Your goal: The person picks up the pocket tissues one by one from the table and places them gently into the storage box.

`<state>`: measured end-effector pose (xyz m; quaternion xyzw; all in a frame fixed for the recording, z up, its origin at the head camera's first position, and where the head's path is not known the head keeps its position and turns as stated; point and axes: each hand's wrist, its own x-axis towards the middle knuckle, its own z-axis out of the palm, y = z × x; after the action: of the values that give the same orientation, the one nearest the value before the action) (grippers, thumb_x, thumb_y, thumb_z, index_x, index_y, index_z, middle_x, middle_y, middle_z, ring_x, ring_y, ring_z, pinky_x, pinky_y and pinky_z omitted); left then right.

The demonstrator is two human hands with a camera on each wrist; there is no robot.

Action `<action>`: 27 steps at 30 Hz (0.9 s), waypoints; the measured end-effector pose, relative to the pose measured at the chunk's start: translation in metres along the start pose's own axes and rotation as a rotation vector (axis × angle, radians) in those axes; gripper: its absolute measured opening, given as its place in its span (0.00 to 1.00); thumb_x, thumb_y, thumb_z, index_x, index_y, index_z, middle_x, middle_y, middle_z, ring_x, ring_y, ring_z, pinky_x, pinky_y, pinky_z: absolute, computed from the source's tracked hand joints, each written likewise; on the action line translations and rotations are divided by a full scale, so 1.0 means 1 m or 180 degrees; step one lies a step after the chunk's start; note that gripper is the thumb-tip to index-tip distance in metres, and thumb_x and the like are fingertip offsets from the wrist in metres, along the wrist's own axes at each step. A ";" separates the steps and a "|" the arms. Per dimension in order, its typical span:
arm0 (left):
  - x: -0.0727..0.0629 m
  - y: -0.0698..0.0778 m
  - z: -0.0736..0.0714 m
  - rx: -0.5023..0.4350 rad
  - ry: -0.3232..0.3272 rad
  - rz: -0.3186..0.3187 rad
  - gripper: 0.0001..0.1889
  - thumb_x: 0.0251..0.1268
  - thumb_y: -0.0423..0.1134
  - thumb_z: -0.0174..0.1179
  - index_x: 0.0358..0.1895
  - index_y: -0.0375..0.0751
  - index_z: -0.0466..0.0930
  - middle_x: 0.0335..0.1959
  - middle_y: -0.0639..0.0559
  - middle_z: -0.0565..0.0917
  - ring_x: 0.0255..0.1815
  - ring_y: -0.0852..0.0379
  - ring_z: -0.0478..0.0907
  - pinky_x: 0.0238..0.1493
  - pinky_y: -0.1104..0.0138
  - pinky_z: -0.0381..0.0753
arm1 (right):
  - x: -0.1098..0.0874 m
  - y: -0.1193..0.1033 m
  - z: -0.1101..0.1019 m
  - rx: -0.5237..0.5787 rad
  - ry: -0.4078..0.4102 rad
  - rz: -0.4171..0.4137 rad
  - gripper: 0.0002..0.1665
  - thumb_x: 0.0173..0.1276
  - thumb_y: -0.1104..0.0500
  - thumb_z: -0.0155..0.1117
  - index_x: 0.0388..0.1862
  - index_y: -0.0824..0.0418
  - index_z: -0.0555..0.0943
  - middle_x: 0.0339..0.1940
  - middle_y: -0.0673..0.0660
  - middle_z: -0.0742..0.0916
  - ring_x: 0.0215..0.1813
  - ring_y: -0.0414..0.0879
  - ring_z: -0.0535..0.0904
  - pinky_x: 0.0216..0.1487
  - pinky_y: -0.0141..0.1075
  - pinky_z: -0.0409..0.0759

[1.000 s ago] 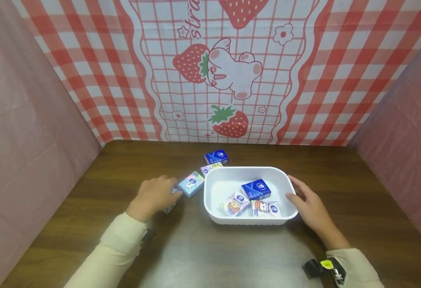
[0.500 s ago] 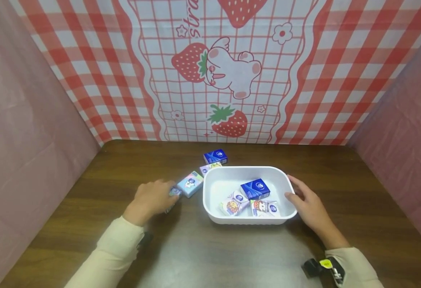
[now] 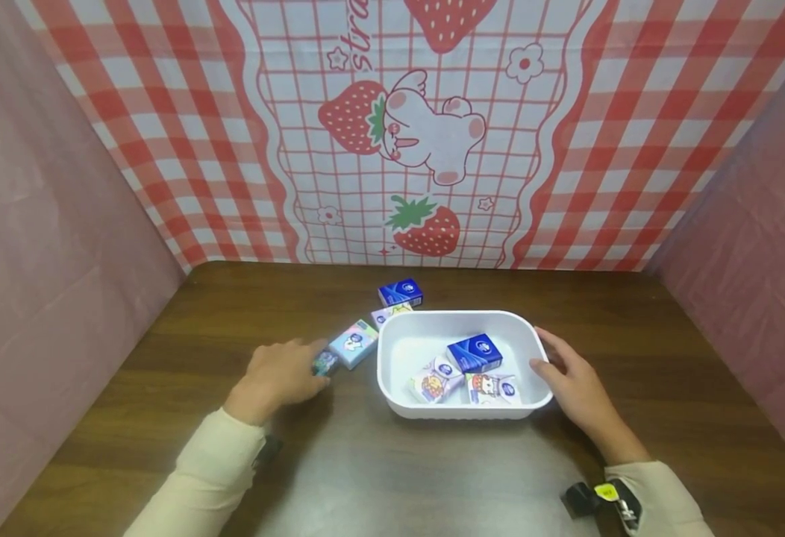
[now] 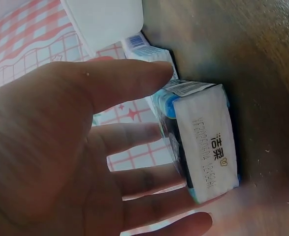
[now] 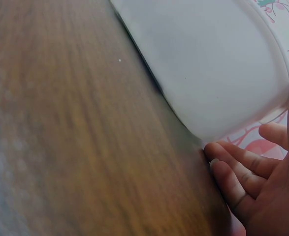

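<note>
Three in white plastic bin (image 3: pixel 460 412): blue tissue pack (image 3: pixel 475 353), two cartoon packs (image 3: pixel 493 389)
Left hand (image 3: pixel 277 378): spread around dark tissue pack (image 4: pixel 208 145) on wooden table (image 3: pixel 366 462); pinched or not, can't tell from here
Right hand (image 3: pixel 577 384): pinching bin's right rim
Outside bin: light-blue pack (image 3: pixel 354 343), lilac pack (image 3: pixel 387 315), second blue pack (image 3: pixel 400 293)

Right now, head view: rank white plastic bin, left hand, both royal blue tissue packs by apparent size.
White plastic bin
Left hand
Royal blue tissue pack inside bin
Royal blue tissue pack on table; farther off, so true size unsure
</note>
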<state>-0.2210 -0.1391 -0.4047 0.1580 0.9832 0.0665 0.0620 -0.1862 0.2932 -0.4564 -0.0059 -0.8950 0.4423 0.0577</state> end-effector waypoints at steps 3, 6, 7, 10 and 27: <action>-0.002 -0.001 0.002 -0.0064 0.0017 -0.0022 0.34 0.63 0.53 0.65 0.72 0.49 0.71 0.56 0.42 0.81 0.47 0.45 0.79 0.45 0.45 0.77 | 0.000 0.001 0.001 0.0000 0.0004 -0.0026 0.35 0.78 0.50 0.54 0.79 0.58 0.61 0.68 0.70 0.75 0.61 0.65 0.76 0.54 0.55 0.81; -0.004 -0.003 0.005 -0.0073 0.0100 -0.0026 0.33 0.62 0.52 0.66 0.70 0.49 0.72 0.52 0.44 0.83 0.44 0.46 0.79 0.42 0.47 0.77 | 0.000 0.002 0.002 -0.0003 0.0013 -0.0040 0.35 0.78 0.50 0.55 0.79 0.58 0.62 0.66 0.70 0.77 0.59 0.64 0.77 0.51 0.52 0.82; -0.004 -0.003 0.006 -0.0066 0.0134 -0.0015 0.32 0.62 0.52 0.67 0.70 0.49 0.73 0.51 0.45 0.83 0.43 0.47 0.79 0.41 0.48 0.77 | 0.000 0.002 0.002 0.0000 0.0010 -0.0041 0.34 0.78 0.50 0.55 0.79 0.57 0.62 0.66 0.70 0.77 0.59 0.64 0.77 0.51 0.51 0.82; -0.003 -0.003 0.007 -0.0039 0.0214 0.0005 0.32 0.62 0.52 0.67 0.69 0.49 0.74 0.49 0.45 0.84 0.41 0.48 0.80 0.38 0.49 0.77 | 0.000 0.002 0.001 0.0003 0.0027 -0.0039 0.34 0.78 0.50 0.55 0.79 0.57 0.62 0.66 0.70 0.76 0.59 0.64 0.77 0.51 0.53 0.82; -0.003 -0.003 0.005 -0.0121 0.0221 0.0008 0.31 0.58 0.48 0.68 0.67 0.50 0.76 0.47 0.47 0.84 0.39 0.49 0.79 0.36 0.51 0.77 | 0.001 0.004 0.000 0.0021 0.0017 -0.0019 0.35 0.78 0.50 0.54 0.79 0.57 0.62 0.68 0.69 0.75 0.61 0.65 0.76 0.54 0.57 0.81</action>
<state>-0.2185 -0.1423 -0.4094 0.1556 0.9832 0.0908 0.0308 -0.1871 0.2954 -0.4595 -0.0042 -0.8934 0.4450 0.0615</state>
